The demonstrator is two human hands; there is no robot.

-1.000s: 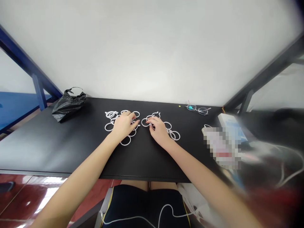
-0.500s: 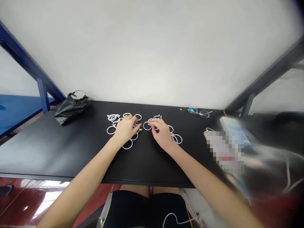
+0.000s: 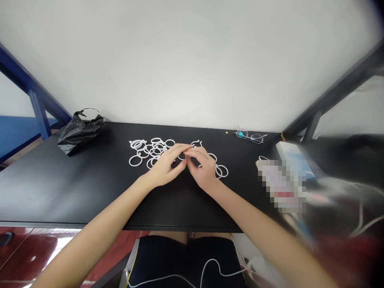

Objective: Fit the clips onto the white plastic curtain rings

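My left hand [image 3: 168, 165] and my right hand [image 3: 202, 163] meet at the fingertips above the black table. Both have their fingers curved inward in a pinch, around a white ring [image 3: 181, 157] that shows only as a small arc between them; the fingers hide the rest. Left of my left hand lies a loose cluster of white plastic rings [image 3: 135, 161], many with small knobs, some overlapping. A smaller group of white rings [image 3: 222, 171] lies beside my right hand, partly covered by it. Another ring [image 3: 196, 143] shows just beyond my fingers.
On the black table [image 3: 168, 204], a crumpled black plastic bag [image 3: 79, 134] sits at the far left. Eyeglasses [image 3: 250, 137] lie near the wall at right. A blurred-out phone-like object [image 3: 280, 186] and a white-blue box [image 3: 295, 160] are at the right. A white cable [image 3: 222, 275] crosses my lap.
My left hand has moved right, off the left ring cluster, and its fingertips now meet those of my right hand. The view has shifted slightly.
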